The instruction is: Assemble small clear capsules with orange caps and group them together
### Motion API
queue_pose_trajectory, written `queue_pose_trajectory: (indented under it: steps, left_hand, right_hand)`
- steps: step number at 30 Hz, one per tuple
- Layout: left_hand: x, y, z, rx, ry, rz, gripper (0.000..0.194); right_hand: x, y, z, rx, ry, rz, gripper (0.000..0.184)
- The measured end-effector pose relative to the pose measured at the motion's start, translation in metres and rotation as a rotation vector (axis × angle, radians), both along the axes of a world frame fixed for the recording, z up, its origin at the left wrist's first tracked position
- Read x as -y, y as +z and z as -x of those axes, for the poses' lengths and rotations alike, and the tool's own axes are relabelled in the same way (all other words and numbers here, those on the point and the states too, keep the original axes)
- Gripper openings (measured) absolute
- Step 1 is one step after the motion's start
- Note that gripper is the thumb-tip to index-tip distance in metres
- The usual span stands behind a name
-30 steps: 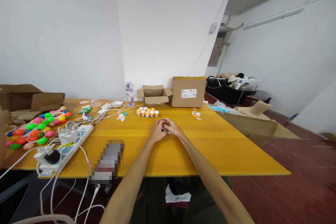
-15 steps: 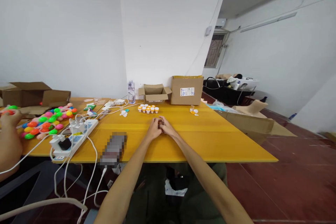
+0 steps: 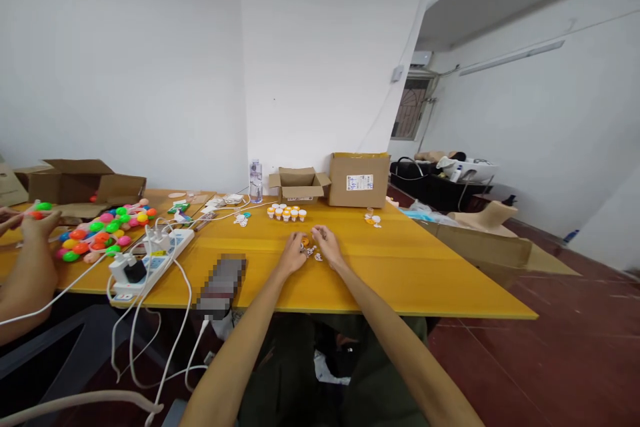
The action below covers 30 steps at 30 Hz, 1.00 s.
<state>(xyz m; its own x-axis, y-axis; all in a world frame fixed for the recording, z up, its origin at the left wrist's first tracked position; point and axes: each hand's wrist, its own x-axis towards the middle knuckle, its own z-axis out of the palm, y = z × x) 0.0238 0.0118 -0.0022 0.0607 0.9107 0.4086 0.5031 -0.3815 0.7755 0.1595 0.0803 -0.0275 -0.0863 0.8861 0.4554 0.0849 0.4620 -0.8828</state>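
My left hand is closed around the side of a small orange-rimmed tub, low over the yellow table. Small white pieces with dark marks lie beneath and beside its fingertips. One more white piece rests between the two hands. My right hand is just right of the tub, fingers curled in a pinch; what they hold, if anything, is too small to make out. Beyond the hands stands a cluster of small tubs with white and orange parts.
An open carton and a closed carton stand against the wall beside a bottle. Left lie a blurred-out phone, a power strip with cables, and colourful balls. Another person's hand is at far left.
My hands, which were together, have moved apart. The orange-rimmed tub and small white pieces now show between them. The view has shifted slightly.
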Motion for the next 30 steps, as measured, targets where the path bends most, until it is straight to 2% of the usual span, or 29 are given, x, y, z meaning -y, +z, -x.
queue_pose_trajectory:
  steps: [3,7,9,11,13,16,19,21,24,30]
  left_hand:
    - [0.001,-0.001,0.002,-0.004,0.000,-0.013,0.046]
    - [0.005,0.000,0.003,-0.027,-0.010,-0.025,0.044]
    - [0.007,0.001,0.003,-0.034,-0.009,-0.023,0.041]
    - [0.009,0.002,0.003,-0.035,-0.008,-0.025,0.038]
    - [0.010,0.002,0.004,-0.040,-0.011,-0.031,0.035]
    - [0.009,0.001,0.004,-0.066,-0.008,-0.052,0.035]
    - [0.008,0.002,0.004,-0.102,0.013,-0.060,0.034]
    - [0.008,0.002,0.004,-0.126,0.023,-0.057,0.032]
    - [0.008,0.003,0.005,-0.153,0.028,-0.060,0.027]
    - [0.002,-0.002,0.004,-0.175,0.077,-0.062,0.026]
  right_hand:
    - [-0.008,0.002,-0.012,0.193,-0.078,-0.046,0.021]
    - [-0.019,0.001,-0.022,0.379,-0.165,0.009,0.010]
    - [-0.021,-0.001,-0.023,0.392,-0.176,0.005,0.015]
    - [-0.018,-0.002,-0.023,0.380,-0.178,-0.034,0.027]
    - [-0.010,-0.001,-0.024,0.374,-0.204,-0.085,0.036]
    - [0.011,0.003,-0.029,0.401,-0.239,-0.224,0.033]
    - [0.036,0.010,-0.032,0.501,-0.150,-0.399,0.020]
    - [0.049,0.015,-0.032,0.596,-0.084,-0.465,0.019]
    - [0.060,0.020,-0.030,0.748,-0.059,-0.507,0.022]
    - [0.061,0.020,-0.028,0.939,-0.157,-0.511,0.029]
